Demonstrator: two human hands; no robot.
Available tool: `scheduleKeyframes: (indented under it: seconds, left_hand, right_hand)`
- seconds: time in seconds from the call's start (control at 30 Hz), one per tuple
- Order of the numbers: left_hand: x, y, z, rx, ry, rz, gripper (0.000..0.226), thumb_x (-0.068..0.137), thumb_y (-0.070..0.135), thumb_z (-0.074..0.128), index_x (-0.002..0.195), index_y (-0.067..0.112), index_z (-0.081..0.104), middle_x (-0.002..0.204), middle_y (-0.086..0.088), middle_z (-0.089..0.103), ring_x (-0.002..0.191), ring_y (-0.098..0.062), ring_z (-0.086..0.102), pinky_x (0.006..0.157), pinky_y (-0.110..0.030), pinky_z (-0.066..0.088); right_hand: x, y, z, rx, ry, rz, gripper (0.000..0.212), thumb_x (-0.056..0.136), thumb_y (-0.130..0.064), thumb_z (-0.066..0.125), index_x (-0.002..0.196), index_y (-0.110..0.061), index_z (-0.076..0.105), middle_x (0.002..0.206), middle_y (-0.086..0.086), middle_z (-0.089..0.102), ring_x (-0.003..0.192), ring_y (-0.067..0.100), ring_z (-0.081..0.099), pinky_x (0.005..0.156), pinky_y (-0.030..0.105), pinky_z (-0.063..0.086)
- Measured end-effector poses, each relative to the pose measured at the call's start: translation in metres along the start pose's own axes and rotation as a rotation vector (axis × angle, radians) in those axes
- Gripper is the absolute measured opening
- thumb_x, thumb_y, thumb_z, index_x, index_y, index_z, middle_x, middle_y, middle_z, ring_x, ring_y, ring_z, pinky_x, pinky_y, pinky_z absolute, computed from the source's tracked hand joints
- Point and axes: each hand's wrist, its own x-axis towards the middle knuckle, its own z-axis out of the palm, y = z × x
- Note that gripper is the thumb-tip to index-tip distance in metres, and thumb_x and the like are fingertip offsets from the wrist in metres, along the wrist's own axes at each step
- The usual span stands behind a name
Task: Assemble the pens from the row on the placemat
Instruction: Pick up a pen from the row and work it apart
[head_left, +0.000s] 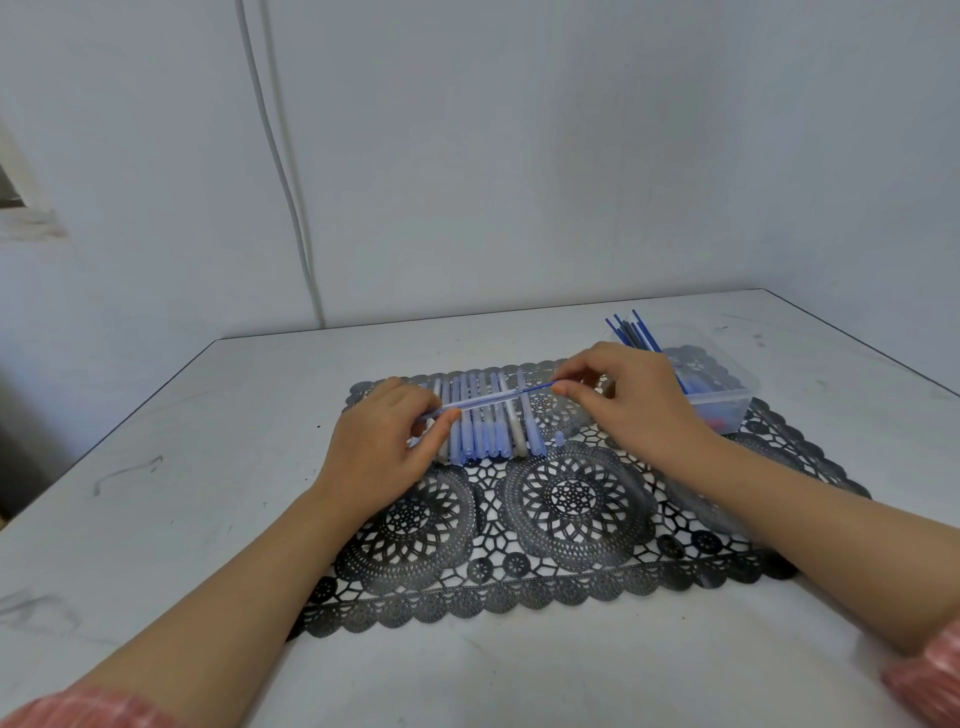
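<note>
1. Landmark: a black lace placemat (571, 587) lies on a white table (208, 467).
2. Task items: a row of pens (485, 436), blue and pale grey, lies side by side on the far-left part of the placemat.
3. Left hand (387, 447): over the placemat's far-left part, thumb and fingers clamped on one end of a translucent pen barrel (483, 401) held crosswise above the row.
4. Right hand (631, 400): over the placemat's far-centre part, thumb and forefinger pinching the end of a thin blue refill (537, 387). The refill's other end sits inside the barrel.
5. A small blue pen part (560, 439) stands on the placemat just right of the row.
6. A clear plastic container (722, 400) rests on the placemat's far-right corner; spare refills (631, 332), blue and dark, stick up from it.
7. Markings: any print on the pens or container is too small to read.
</note>
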Motion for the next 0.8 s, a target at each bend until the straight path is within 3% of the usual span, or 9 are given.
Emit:
scheduleKeyframes:
  seconds: [0.13, 0.27, 0.43, 0.57, 0.8]
  left_hand:
    - [0.000, -0.002, 0.001, -0.015, 0.013, 0.005, 0.032, 0.093, 0.037, 0.047, 0.083, 0.015, 0.066, 0.072, 0.008, 0.059, 0.069, -0.007, 0.051, 0.054, -0.021, 0.042]
    - [0.000, -0.002, 0.002, 0.008, 0.020, 0.025, 0.032, 0.094, 0.037, 0.047, 0.085, 0.014, 0.067, 0.076, 0.007, 0.062, 0.074, -0.008, 0.052, 0.058, -0.018, 0.040]
    - [0.000, -0.003, 0.003, 0.042, 0.024, 0.028, 0.031, 0.093, 0.038, 0.048, 0.086, 0.014, 0.067, 0.076, 0.006, 0.062, 0.074, -0.009, 0.051, 0.058, -0.017, 0.038]
    - [0.000, -0.003, 0.003, 0.047, 0.030, 0.023, 0.031, 0.093, 0.036, 0.048, 0.086, 0.012, 0.067, 0.077, 0.005, 0.062, 0.074, -0.009, 0.052, 0.058, -0.017, 0.038]
    - [0.000, -0.005, 0.003, 0.050, 0.012, 0.002, 0.031, 0.092, 0.036, 0.047, 0.087, 0.012, 0.066, 0.078, 0.004, 0.062, 0.074, -0.012, 0.054, 0.055, -0.022, 0.043]
  right_hand:
    - [0.005, 0.001, -0.003, 0.214, 0.063, 0.132, 0.009, 0.085, -0.014, 0.066, 0.081, -0.023, 0.066, 0.072, -0.012, 0.063, 0.065, -0.004, 0.055, 0.061, 0.006, 0.041]
    - [0.008, -0.001, -0.004, 0.584, 0.105, 0.278, 0.012, 0.088, -0.006, 0.060, 0.083, -0.017, 0.064, 0.074, 0.005, 0.067, 0.064, 0.013, 0.061, 0.051, 0.023, 0.048]
    - [0.014, -0.006, -0.008, 0.936, 0.171, 0.417, 0.006, 0.092, -0.008, 0.053, 0.091, -0.008, 0.060, 0.086, 0.013, 0.072, 0.066, 0.020, 0.065, 0.052, 0.026, 0.050]
    - [0.021, -0.006, -0.017, 0.989, 0.282, 0.415, 0.010, 0.093, -0.008, 0.052, 0.089, -0.011, 0.060, 0.078, 0.008, 0.072, 0.061, 0.020, 0.065, 0.050, 0.024, 0.049]
    - [0.035, -0.002, -0.046, 0.796, 0.364, 0.381, 0.016, 0.094, -0.004, 0.050, 0.095, -0.010, 0.064, 0.072, 0.007, 0.064, 0.054, 0.010, 0.055, 0.051, 0.018, 0.047]
